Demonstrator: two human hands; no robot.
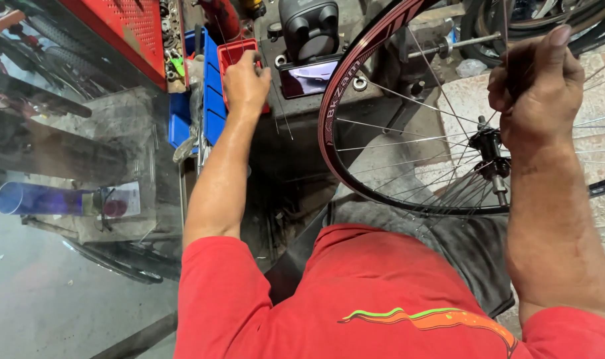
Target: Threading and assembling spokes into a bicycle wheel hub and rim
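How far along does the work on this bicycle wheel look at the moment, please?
Done: many spokes already run from the hub to the dark red rim. In hand: the right hand pinches spokes above the hub, while the left hand reaches into a red bin. Left: cannot tell how many spokes remain.

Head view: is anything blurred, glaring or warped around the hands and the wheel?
Head view: the left hand at the red bin and the right hand pinching spokes are sharp; the wheel rim bows from wide-lens distortion; the left side is smeared by reflections on a glassy surface; the phone screen shows mild glare.
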